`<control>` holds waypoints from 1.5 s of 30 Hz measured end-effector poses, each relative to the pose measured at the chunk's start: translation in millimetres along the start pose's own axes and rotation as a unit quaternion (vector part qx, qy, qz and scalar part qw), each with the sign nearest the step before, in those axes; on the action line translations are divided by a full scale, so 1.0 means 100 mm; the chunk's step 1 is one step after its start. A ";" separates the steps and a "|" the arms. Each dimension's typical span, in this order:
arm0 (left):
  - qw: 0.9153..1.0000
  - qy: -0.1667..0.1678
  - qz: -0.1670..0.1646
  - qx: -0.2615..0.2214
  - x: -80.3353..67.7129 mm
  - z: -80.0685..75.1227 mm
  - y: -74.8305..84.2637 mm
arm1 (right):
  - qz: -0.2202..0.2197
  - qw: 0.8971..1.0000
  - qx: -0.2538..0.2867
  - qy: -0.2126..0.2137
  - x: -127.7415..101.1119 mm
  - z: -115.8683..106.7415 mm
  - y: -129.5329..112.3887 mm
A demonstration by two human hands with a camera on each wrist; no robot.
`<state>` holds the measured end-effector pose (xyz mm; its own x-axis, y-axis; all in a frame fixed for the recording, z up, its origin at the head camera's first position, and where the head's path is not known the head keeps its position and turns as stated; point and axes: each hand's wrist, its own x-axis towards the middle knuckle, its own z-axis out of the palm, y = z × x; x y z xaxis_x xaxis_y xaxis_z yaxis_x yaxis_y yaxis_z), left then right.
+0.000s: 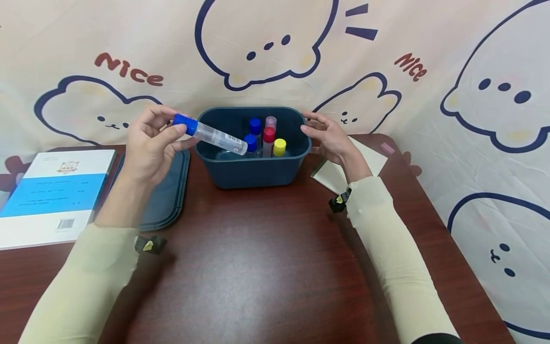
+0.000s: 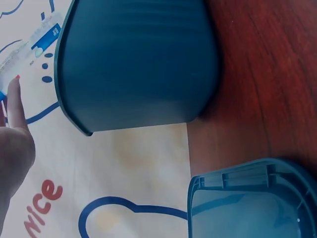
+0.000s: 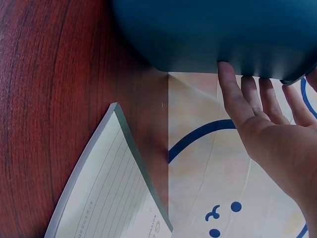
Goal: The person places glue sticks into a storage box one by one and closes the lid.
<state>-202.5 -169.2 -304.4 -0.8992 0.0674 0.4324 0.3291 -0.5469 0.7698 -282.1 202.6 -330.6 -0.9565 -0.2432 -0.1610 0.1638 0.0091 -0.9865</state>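
My left hand (image 1: 148,143) pinches a clear tube with a blue cap (image 1: 221,139) by its cap end. The tube slants down to the right, its clear end over the left part of a dark teal bin (image 1: 253,174). Inside the bin stand blue-capped tubes (image 1: 255,126), a red-capped one (image 1: 269,136), a yellow-capped one (image 1: 279,147) and one with a pale pink top (image 1: 270,122); the bin wall hides their lower parts. My right hand (image 1: 328,138) touches the bin's right end; in the right wrist view its extended fingers (image 3: 230,91) rest against the outer wall.
Left of the bin, a teal lid (image 1: 161,203) lies on the brown table (image 1: 258,267), beside a white and blue book (image 1: 56,191). A notebook (image 3: 104,183) lies to the right, partly beneath my right hand in the head view. A cartoon-printed cloth (image 1: 172,43) hangs behind.
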 end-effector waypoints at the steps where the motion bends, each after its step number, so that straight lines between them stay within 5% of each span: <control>1: 1.000 0.007 0.003 0.008 0.01 0.00 0.00 | 0.000 1.000 0.000 0.000 0.00 0.00 0.00; 10: 0.994 0.060 -0.029 0.084 0.07 0.06 -0.03 | 0.003 1.000 0.001 -0.002 -0.01 0.00 0.00; 22: 0.974 0.068 -0.083 0.201 0.24 0.16 -0.12 | 0.005 1.000 -0.005 0.003 -0.02 -0.01 -0.02; 24: 0.967 0.067 -0.095 0.227 0.28 0.18 -0.13 | 0.005 1.000 -0.005 0.002 -0.02 0.00 -0.02; 30: 0.928 0.045 -0.133 0.346 0.37 0.26 -0.18 | 0.009 1.000 -0.006 0.000 -0.03 0.00 -0.02; 36: 0.926 0.036 -0.174 0.333 0.46 0.35 -0.26 | 0.007 1.000 -0.002 -0.002 -0.02 0.01 -0.02; 43: 0.887 0.007 -0.206 0.413 0.55 0.38 -0.35 | 0.009 1.000 -0.001 -0.003 -0.01 0.01 -0.02; 45: 0.883 -0.003 -0.213 0.418 0.58 0.39 -0.37 | 0.008 1.000 -0.003 -0.002 -0.01 0.00 -0.02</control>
<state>-255.7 -112.1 -289.4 -0.9920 0.1243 0.0201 0.0611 0.3358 0.9400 -281.0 202.8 -328.7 -0.9526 -0.2477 -0.1768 0.1780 0.0179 -0.9839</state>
